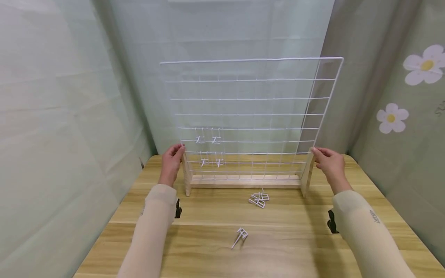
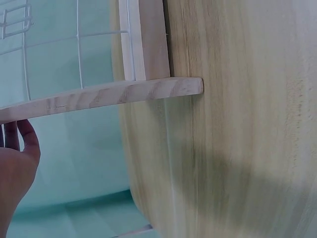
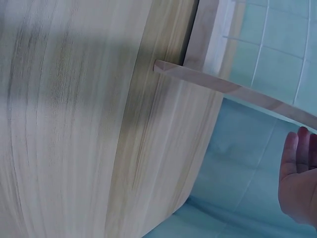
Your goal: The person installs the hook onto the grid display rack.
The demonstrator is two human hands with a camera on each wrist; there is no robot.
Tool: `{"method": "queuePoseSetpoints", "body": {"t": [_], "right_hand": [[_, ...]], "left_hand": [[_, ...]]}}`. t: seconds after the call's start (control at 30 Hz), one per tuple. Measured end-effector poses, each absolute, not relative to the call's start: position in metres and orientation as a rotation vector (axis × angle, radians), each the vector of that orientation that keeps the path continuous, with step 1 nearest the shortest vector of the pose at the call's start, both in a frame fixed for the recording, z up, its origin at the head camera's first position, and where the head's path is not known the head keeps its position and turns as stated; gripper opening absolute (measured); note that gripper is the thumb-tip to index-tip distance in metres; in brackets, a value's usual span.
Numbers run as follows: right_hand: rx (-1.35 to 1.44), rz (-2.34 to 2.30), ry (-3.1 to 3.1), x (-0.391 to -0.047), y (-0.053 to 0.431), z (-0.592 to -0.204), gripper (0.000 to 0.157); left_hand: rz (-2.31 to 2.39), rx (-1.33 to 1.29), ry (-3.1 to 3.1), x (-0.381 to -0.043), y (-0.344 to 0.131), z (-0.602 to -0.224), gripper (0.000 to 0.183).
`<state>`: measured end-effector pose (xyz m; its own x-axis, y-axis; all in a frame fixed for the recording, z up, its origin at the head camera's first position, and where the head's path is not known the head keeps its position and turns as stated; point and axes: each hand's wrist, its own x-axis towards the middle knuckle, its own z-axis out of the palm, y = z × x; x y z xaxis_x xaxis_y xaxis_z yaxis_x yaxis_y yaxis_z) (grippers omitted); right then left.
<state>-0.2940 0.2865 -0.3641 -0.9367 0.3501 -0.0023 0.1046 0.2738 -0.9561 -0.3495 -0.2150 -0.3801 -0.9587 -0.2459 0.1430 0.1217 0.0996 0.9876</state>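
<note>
A white wire grid rack (image 1: 250,60) stands upright on the table in a wooden frame with a bottom bar (image 1: 243,185). My left hand (image 1: 169,164) pinches the top of the left wooden post (image 1: 187,177); its fingers meet that post's outer side in the left wrist view. At the opposite end, the fingers of my right hand (image 1: 332,165) hold the top of the right post (image 1: 306,175). Several white wire hooks (image 1: 200,139) hang in two rows on the grid's lower left. Loose hooks (image 1: 258,202) lie together before the bar, and a single hook (image 1: 242,233) lies nearer me.
The wood-grain table (image 1: 208,255) has rounded far corners. Pale green cloth (image 1: 83,116) hangs along the left and back, and cloth with white flowers (image 1: 391,118) hangs on the right. Dark straps (image 1: 332,222) sit under both sleeves.
</note>
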Motion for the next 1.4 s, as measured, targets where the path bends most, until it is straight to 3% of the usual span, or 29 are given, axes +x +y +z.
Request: {"method": "queuePoseSetpoints", "body": {"t": [0.33, 0.6, 0.73, 0.87, 1.1, 1.4], "right_hand": [[-0.462, 1.742, -2.317, -0.285, 0.283, -0.368, 0.069], [-0.594, 1.521, -2.212, -0.274, 0.258, -0.387, 0.054], [-0.584, 1.504, -2.169, -0.267, 0.233, -0.395, 0.056], [-0.528, 1.521, -2.196, -0.259, 0.206, -0.404, 0.063], [-0.236, 1.709, -2.365, -0.259, 0.168, -0.417, 0.047], [0.027, 1.814, -2.526, -0.251, 0.156, -0.437, 0.043]], "left_hand": [[-1.950, 0.122, -2.117, -0.348, -0.215, -0.380, 0.044], [-1.947, 0.105, -2.138, -0.347, -0.214, -0.381, 0.046], [-1.936, 0.116, -2.146, -0.346, -0.215, -0.380, 0.047], [-1.948, 0.115, -2.133, -0.346, -0.214, -0.380, 0.046], [-1.963, 0.135, -2.137, -0.345, -0.215, -0.380, 0.047], [-1.986, 0.126, -2.127, -0.343, -0.214, -0.376, 0.047]]}}
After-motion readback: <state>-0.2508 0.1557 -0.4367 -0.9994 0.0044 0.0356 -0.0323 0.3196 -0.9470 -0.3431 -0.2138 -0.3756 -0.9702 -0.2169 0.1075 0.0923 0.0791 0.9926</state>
